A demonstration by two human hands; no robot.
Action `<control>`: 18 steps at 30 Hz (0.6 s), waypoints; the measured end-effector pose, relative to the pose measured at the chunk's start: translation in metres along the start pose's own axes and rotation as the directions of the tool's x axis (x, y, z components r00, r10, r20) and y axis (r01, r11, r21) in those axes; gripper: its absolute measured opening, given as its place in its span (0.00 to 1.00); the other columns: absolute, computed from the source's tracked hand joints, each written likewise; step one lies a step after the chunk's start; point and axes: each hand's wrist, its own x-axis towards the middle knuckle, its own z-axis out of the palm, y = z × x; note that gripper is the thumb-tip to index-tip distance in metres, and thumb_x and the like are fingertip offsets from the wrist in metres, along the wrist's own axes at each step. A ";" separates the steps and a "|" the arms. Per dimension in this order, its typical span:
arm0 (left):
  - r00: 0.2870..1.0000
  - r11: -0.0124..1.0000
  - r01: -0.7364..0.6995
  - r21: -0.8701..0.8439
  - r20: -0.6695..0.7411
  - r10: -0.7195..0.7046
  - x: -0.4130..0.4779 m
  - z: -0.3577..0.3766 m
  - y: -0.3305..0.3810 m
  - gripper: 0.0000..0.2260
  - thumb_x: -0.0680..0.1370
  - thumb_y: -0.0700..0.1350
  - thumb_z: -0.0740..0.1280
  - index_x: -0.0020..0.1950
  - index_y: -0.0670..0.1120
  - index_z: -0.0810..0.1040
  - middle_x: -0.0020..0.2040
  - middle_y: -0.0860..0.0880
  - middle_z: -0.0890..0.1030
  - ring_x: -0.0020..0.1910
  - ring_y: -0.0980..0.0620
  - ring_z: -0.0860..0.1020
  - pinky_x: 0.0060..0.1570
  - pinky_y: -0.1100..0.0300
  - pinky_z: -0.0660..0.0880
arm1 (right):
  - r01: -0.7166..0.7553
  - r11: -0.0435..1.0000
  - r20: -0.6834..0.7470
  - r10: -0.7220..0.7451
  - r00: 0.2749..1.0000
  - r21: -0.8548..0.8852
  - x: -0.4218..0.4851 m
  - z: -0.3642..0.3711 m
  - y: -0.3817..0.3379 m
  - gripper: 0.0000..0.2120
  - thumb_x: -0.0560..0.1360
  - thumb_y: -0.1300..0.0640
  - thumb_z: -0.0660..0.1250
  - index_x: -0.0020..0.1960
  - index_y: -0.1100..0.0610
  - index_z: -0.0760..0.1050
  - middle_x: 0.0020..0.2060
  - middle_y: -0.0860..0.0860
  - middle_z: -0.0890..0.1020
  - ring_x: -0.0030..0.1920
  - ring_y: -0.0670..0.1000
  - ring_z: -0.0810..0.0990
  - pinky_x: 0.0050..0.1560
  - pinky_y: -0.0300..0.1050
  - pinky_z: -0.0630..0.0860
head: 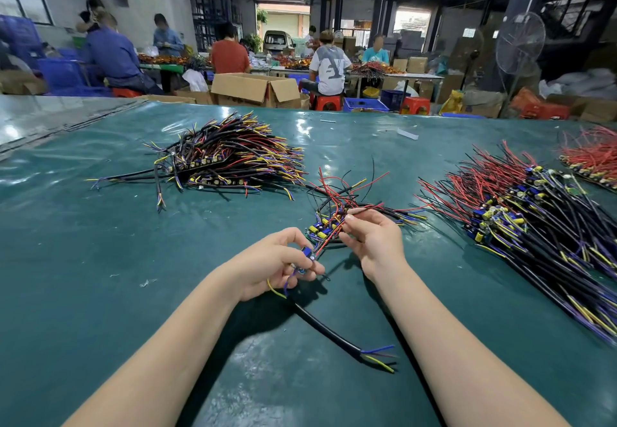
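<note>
Hands meet over the middle of the green table point(100, 259), two of them, both busy. The left hand point(273, 259) has its fingers curled round one small blue module point(306, 253), pinching it just above the tabletop, with a yellow lead and a purple lead looping out beneath the palm. One black cable point(327, 329) runs from under that hand toward the near right, and its stripped end fans into blue, red and yellow cores. The right hand point(374, 243), just beside the left, pinches a red wire point(367, 208) between thumb and forefinger, its other fingers loosely bent below. That wire rises out of a small tangle point(334, 219) of modules and leads lying right beyond both hands, touching the right fingertips. Count the heaps of wired modules and it comes to three more: one far-left heap point(233, 156) bristling with black, red, yellow and purple, one big right heap point(521, 213) stretching to the near right edge, and one far-right heap point(591, 156), mostly red, cut off by the frame. Beyond the table's far edge sit one open cardboard box point(253, 87) and one standing fan point(520, 47), with other people at benches behind.
</note>
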 end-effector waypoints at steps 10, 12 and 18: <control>0.992 0.982 -0.026 0.186 -0.116 0.048 0.004 0.010 -0.001 0.08 0.78 0.41 0.56 0.38 0.46 0.66 0.22 0.51 0.71 0.20 0.56 0.65 0.18 0.71 0.54 | 0.066 0.997 -0.011 -0.066 0.998 0.035 0.003 0.003 -0.001 0.12 0.76 0.70 0.60 0.35 0.63 0.72 0.18 0.47 0.74 0.20 0.42 0.73 0.25 0.36 0.76; 0.990 0.976 -0.045 0.214 -0.119 0.072 0.005 0.011 -0.003 0.09 0.78 0.41 0.55 0.39 0.46 0.70 0.21 0.53 0.67 0.19 0.57 0.61 0.18 0.70 0.53 | 0.086 0.996 -0.021 -0.086 0.996 0.000 0.003 0.003 -0.001 0.12 0.75 0.72 0.60 0.35 0.62 0.74 0.20 0.47 0.74 0.21 0.42 0.73 0.25 0.35 0.76; 0.990 0.971 -0.087 0.224 -0.087 0.109 0.005 0.012 -0.004 0.12 0.80 0.42 0.55 0.39 0.47 0.74 0.21 0.56 0.60 0.19 0.59 0.55 0.18 0.71 0.52 | 0.129 0.992 -0.080 -0.127 0.989 0.011 0.003 -0.002 -0.007 0.12 0.74 0.72 0.62 0.36 0.60 0.75 0.21 0.46 0.76 0.22 0.41 0.74 0.26 0.33 0.75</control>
